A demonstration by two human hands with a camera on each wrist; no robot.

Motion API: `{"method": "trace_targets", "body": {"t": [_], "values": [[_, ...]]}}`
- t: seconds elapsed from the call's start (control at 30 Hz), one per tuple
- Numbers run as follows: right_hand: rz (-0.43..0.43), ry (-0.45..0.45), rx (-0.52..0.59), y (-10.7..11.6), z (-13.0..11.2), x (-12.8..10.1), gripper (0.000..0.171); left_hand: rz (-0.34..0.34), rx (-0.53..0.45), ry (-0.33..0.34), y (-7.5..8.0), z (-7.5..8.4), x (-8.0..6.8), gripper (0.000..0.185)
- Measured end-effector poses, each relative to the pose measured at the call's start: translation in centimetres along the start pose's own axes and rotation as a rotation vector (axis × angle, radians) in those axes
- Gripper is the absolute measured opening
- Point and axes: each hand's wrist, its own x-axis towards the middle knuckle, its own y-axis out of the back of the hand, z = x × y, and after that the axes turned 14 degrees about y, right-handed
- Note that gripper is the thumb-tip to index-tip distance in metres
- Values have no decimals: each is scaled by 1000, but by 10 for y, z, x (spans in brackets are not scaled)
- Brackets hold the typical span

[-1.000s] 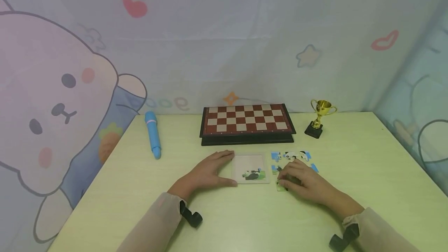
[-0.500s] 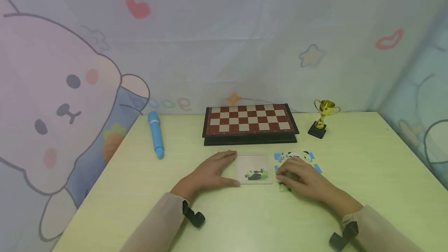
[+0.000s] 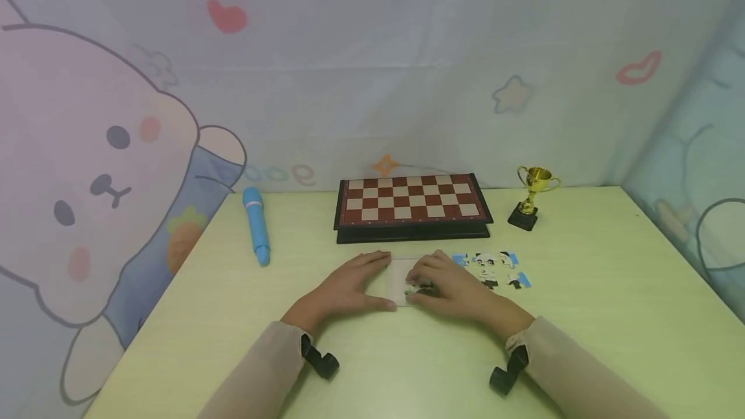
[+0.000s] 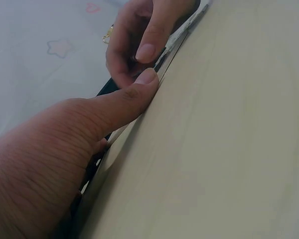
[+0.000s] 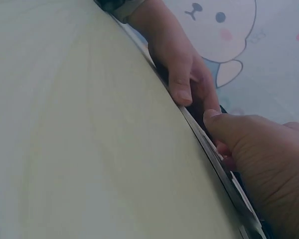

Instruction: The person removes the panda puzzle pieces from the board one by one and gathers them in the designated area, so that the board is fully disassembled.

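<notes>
A white puzzle tray (image 3: 398, 271) lies flat on the table, front centre, with a panda picture piece in it. My left hand (image 3: 372, 280) rests at the tray's left edge, fingers straight along the far side and thumb (image 4: 134, 92) pressed against the near edge. My right hand (image 3: 423, 282) lies over the tray's right half, fingers curled, pinching a puzzle piece that it mostly hides. In the right wrist view the tray's edge (image 5: 214, 149) runs between both thumbs. Loose puzzle pieces (image 3: 495, 269) in blue, white and black lie just right of the tray.
A folded chessboard (image 3: 412, 202) sits behind the tray, a small gold trophy (image 3: 531, 198) to its right and a blue pen (image 3: 256, 225) at the back left. The pale green table (image 3: 611, 290) ends at cartoon-printed curtains behind and on both sides.
My right hand has moved left from the loose pieces onto the tray. The green piece that lay under it on the table is gone. My left hand has stayed put.
</notes>
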Motion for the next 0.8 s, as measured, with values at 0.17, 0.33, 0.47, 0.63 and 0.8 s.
{"method": "trace_targets", "body": {"t": [0.17, 0.33, 0.47, 0.63, 0.8], "values": [[-16, 2, -52, -6, -2, 4, 32, 4, 11, -6, -1, -1, 0, 101], [-16, 0, -26, -6, -1, 2, 31, -2, 5, 0, -1, -1, 1, 102], [-25, -7, -14, -5, -1, 2, 30, -3, 14, 2, -1, -1, 2, 102], [-28, -60, -76, -3, -3, 3, 41, 2, 17, 3, 0, 0, 2, 102], [-20, -57, -66, -3, -4, 3, 39, 2, 13, 2, 0, -1, 2, 102]]}}
